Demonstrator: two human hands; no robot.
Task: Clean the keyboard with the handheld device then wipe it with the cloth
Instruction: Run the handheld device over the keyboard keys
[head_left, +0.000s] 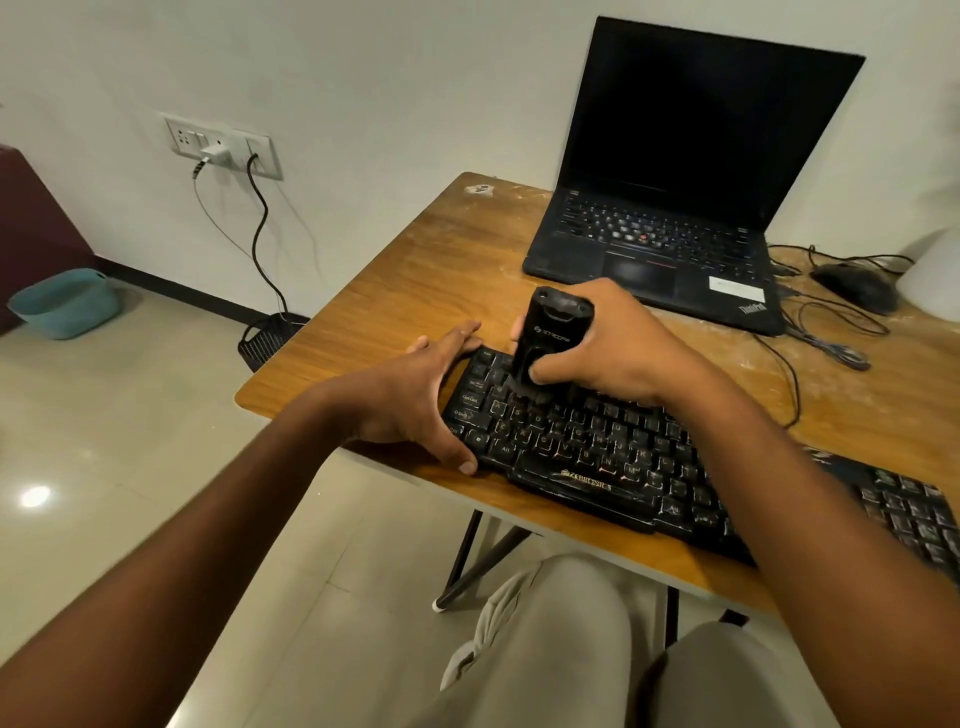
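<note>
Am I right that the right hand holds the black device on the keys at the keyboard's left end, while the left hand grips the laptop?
Not quite. The head view shows the left hand steadying the left end of the keyboard, not gripping the laptop, which stands untouched farther back on the table. The rest holds: the right hand holds the black device on the keys at that end.

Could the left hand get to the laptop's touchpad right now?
Probably yes. The left hand only rests on the keyboard's end, holding nothing, and bare table lies between it and the laptop.
</note>
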